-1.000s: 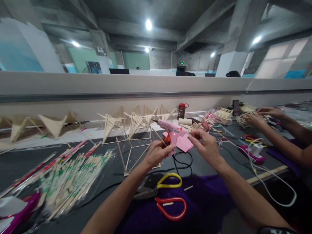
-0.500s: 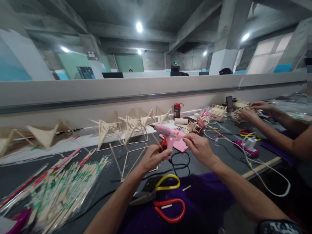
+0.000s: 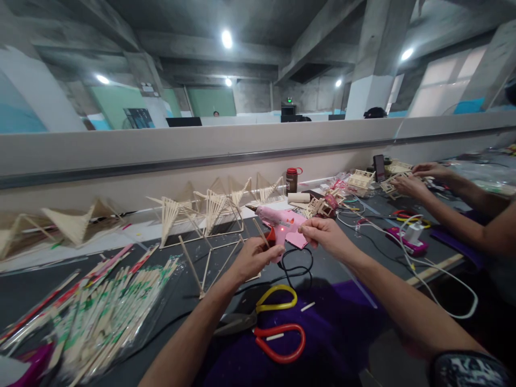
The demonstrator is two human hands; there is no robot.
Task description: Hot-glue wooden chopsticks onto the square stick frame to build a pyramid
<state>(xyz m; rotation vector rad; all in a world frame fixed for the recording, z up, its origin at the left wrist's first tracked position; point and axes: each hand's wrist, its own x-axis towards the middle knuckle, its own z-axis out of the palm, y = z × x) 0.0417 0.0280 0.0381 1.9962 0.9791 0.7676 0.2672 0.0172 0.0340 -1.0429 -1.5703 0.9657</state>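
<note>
Your left hand has its fingers wrapped around the grip of the pink glue gun, and a thin wooden stick is pinched in the same hold, slanting up and away from your knuckles. Your right hand meets the gun from the other side, its fingers narrowed to a pinch at the rear of the gun's body; whether they hold something small there is hard to tell. The gun hovers just above the counter, its nozzle aimed away from you toward the stick frame that lies just beyond your left fingers. The gun looks light and rigid, best held by the handle; its red lamp glows, so treat the metal tip as hot. The stick looks stiff but thin and likely to snap if bent, so hold it near its middle. Below your wrists lie scissors with yellow and red handles. Far to the left sits a pile of wrapped chopsticks. To the right, another person's hands work on a small wooden model.
</note>
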